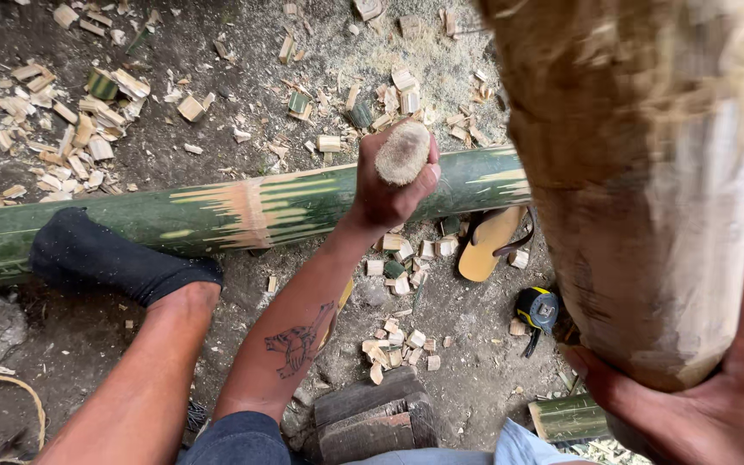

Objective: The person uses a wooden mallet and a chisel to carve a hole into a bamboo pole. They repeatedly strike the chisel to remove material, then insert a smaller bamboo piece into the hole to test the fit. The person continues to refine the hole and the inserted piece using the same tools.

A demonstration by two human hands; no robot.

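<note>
Left grip [387, 185] clenched around wooden handle [403, 152] on green bamboo pole [217, 215]; right grip [716, 387] grasping wooden mallet [647, 189] near right.

The left hand [393, 185] is gripping a short tool with a rounded, frayed wooden handle end [403, 153], holding it against a long green bamboo pole [217, 211] that is lying across the dirt ground [71, 344]. The right hand [708, 396] is clutching a thick, rough wooden club [639, 172] close to the camera. A foot in a black sock [105, 258] is pressing on the pole. Pale bamboo chips [62, 129] are lying scattered around, with a tan sandal [492, 241] and a yellow-and-black tape measure [536, 310] near the pole.
</note>
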